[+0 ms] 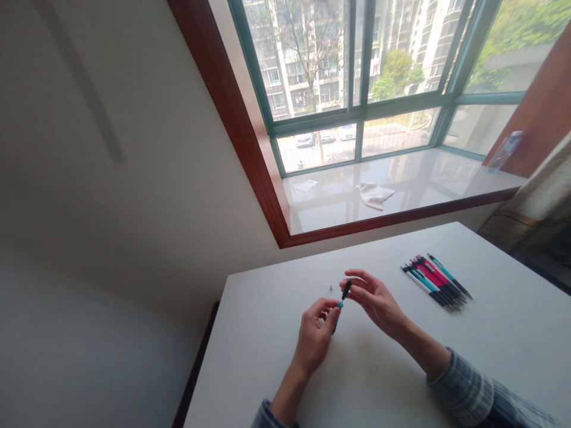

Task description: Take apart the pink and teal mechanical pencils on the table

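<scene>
Between the thumb and fingers of my left hand [316, 333] is a slim pen barrel [340, 305], teal at its upper end and dark lower down. My right hand [377, 300] pinches a black pen grip [347, 290] just above it, its other fingers loosely raised. The grip lines up with the barrel's top, a thin light section showing between them; whether they are joined I cannot tell. A tiny metallic piece [331, 288], perhaps a pen tip, lies on the table beyond my left hand.
Several pens in black, pink, blue and white [435, 282] lie side by side on the white table [267, 297], right of my hands. Behind it is a window sill [410, 181] with a crumpled cloth [375, 195] and a clear bottle [505, 151]. A curtain [526, 208] hangs at the right.
</scene>
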`<state>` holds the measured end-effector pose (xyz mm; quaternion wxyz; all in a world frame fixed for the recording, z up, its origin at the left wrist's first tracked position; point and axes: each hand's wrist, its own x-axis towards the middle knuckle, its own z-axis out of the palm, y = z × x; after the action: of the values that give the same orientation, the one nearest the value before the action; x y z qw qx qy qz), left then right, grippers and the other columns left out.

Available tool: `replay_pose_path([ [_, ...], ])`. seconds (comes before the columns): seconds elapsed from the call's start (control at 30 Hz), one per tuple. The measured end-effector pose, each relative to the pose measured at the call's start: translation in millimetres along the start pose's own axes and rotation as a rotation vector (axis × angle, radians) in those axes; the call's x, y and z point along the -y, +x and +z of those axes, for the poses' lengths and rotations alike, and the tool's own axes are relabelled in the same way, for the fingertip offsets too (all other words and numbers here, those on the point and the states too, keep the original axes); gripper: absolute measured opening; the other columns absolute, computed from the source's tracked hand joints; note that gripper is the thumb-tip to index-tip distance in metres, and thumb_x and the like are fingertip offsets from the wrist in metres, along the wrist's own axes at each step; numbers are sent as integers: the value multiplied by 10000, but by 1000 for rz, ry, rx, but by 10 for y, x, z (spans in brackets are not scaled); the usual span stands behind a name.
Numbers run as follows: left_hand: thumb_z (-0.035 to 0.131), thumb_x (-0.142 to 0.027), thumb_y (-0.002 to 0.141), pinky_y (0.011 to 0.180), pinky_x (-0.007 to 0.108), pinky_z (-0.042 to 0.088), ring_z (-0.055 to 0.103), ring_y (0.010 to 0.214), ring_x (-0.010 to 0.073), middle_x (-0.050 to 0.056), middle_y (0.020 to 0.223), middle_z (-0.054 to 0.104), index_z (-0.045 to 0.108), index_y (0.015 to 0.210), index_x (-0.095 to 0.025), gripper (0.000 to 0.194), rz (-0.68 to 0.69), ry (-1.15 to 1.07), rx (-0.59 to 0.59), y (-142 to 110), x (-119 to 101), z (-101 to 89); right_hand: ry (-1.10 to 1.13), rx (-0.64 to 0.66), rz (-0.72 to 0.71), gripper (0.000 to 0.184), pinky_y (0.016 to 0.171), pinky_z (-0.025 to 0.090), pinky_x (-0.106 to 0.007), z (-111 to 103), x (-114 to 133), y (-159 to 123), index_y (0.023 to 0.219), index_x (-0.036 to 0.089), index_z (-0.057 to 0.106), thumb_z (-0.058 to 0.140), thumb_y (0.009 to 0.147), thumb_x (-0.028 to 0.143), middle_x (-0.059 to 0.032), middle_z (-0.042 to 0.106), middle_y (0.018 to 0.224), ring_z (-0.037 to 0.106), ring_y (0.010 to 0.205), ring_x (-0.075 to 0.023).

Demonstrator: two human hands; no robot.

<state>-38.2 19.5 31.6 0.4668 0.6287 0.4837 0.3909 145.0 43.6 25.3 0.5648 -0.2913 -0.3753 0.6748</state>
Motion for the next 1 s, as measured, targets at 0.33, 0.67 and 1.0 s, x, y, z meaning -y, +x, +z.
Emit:
replay_pose_path([
  [0.33, 664, -408, 916, 769, 302, 457, 579, 783, 186, 45, 848, 694, 756, 945, -191, 237, 30, 71, 31, -8, 3, 10, 136, -253, -41, 411, 881, 555, -398, -295, 180, 114, 1124, 309, 687, 852, 762, 409, -34, 742, 1095, 704, 933, -228],
  [0.67, 720, -461, 866, 672, 246, 465, 581, 737, 157, 22, 805, 651, 696, 937, -174, 296, 11, -249, -296, 51, 68, -67, -688, -144, -111, 243, 754, 546, -352, -246, -89, 93, 1006, 209, 694, 725, 853, 395, -69, 742, 969, 700, 813, -223],
  [1.0, 704, -458, 872, 651, 226, 458, 563, 693, 137, 2, 769, 641, 700, 934, -169, 296, -27, -212, -349, 67, 64, -66, -973, -100, -171, 158, 703, 493, -316, -145, -212, 90, 1010, 224, 685, 618, 902, 318, -11, 689, 754, 631, 679, -190],
])
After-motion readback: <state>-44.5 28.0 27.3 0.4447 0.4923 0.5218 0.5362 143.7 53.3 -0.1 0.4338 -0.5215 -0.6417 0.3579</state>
